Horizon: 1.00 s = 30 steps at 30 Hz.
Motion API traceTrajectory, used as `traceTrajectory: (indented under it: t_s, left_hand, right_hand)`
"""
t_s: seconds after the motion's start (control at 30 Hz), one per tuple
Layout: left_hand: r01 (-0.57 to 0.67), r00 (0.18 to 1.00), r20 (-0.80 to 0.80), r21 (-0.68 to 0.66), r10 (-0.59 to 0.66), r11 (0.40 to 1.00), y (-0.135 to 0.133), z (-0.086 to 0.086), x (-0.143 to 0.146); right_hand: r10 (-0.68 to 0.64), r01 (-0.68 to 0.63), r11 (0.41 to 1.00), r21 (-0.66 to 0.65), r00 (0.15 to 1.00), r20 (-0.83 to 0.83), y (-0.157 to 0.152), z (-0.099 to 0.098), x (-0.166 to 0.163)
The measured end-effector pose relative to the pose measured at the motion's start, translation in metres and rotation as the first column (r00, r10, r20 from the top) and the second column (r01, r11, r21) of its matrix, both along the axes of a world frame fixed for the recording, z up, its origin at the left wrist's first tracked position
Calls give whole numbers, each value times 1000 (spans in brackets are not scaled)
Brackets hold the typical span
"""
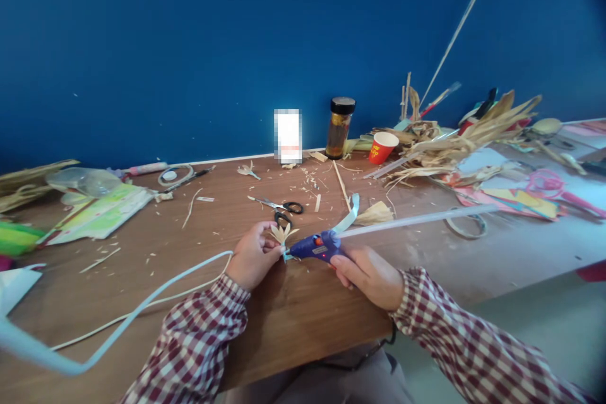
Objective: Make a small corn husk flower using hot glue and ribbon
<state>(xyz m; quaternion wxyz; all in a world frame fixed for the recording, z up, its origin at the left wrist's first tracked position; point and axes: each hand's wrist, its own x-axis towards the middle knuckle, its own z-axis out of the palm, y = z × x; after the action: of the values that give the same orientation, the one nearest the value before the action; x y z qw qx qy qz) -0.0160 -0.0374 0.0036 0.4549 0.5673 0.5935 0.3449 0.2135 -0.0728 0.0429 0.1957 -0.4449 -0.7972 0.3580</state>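
Note:
Between its thumb and fingers, my left hand (255, 255) pinches a small corn husk flower (283, 233) with pale petals and a light blue-green base. My right hand (372, 273) is wrapped round the handle of a blue hot glue gun (312, 246), which has a small red light on. A long clear glue stick (416, 219) sticks out of its back. The gun's nozzle points left and meets the flower's base, close to my left fingertips. Just beyond the flower, black-handled scissors (283, 207) lie spread on the table. A light blue strip (348, 214) curls up behind the gun.
Along the blue wall stand a dark-lidded jar (339, 129) and a red paper cup (383, 148). Dried husks (492, 123) pile up at right. A second flower (249, 170) lies at the back; a pale cord (156, 304) crosses the left side. Husk scraps litter the table (303, 319).

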Motion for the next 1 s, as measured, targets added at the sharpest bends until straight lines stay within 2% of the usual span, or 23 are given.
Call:
traceTrajectory:
  t_s: [0.17,0.3,0.37,0.47,0.57,0.67,0.73,0.8,0.87,0.93,1.0]
  left_hand:
    - [7,1000,-25,-8,-7,1000,0,1,0]
    - [2,1000,-20,-20,-3,1000,0,3,1]
    - [1,1000,-15,-13,-1,1000,0,2,0]
    - [4,1000,-7,-9,-4,1000,1,1,0]
    - [22,1000,9,-25,-22,999,1,2,0]
    - [38,999,-15,-5,-38,999,1,4,-1]
    - [42,998,-46,-4,-42,999,1,5,-2]
    - [46,997,-58,0,-46,999,1,4,-3]
    - [51,997,-59,4,-51,999,1,3,-4]
    - [49,997,-61,6,-49,999,1,2,-4]
    - [42,998,-51,7,-42,999,1,3,-4]
  right_hand:
    - [-5,5,1000,-27,1000,12,-2,3,2]
    - [-58,58,998,30,998,-10,-8,11,16]
    - [-154,154,982,113,988,-3,-11,14,29]
    - [-373,342,893,293,926,55,-11,10,57]
    - [-596,464,742,483,786,161,-10,0,93]
    - [-793,462,561,687,539,284,-10,-11,131]
    - [-861,445,494,747,371,348,-13,-17,154]
    - [-890,464,456,759,228,395,-17,-21,172]
    - [-891,497,437,750,124,437,-20,-22,184]
    - [-875,529,440,725,71,479,-21,-21,191]
    - [-848,556,467,688,62,526,-21,-18,193]
